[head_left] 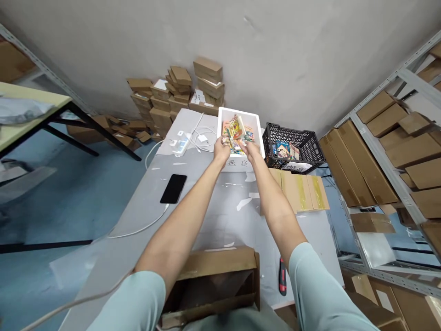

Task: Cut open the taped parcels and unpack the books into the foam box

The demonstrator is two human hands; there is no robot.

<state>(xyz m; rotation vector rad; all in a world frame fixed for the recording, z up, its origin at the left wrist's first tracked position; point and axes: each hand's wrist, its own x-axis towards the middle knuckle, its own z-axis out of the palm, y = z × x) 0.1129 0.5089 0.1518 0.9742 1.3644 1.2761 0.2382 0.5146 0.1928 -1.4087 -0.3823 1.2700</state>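
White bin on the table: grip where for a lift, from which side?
Probably by the left and right rims of the white bin, coming from above: it stands upright, open-topped, with exposed wall edges. The black crate beside it crowds the right side.

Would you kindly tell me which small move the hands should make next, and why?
Perhaps lift the yellow printed piece straight up, clear of the other printed pieces in the white box: the left hand and right hand both appear to be at it.
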